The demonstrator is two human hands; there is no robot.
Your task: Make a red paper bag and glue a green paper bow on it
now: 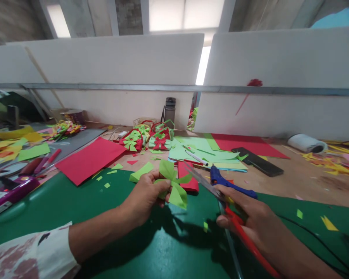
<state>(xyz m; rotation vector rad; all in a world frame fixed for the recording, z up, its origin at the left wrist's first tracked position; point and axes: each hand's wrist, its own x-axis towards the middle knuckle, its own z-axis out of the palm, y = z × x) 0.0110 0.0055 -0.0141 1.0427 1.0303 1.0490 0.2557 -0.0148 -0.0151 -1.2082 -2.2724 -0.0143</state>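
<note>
Pinched between the thumb and fingers of my left hand (151,188) is a light green paper bow (178,195) with several pointed loops and tails. My right hand (250,217) grips a pair of scissors (238,224) with red and yellow handles. Their blades (203,180) point up and left towards the bow, apart from it. Just behind the bow lies a folded red paper piece (189,178). A blue glue gun (229,182) rests past the scissors, partly behind my right hand.
A green mat (104,217) covers the near table, with paper scraps on it. Red paper (93,159) lies left, green sheets (203,149) and a black phone (258,161) right. Small bow-trimmed paper bags (159,141) and a bottle (170,110) stand at the back.
</note>
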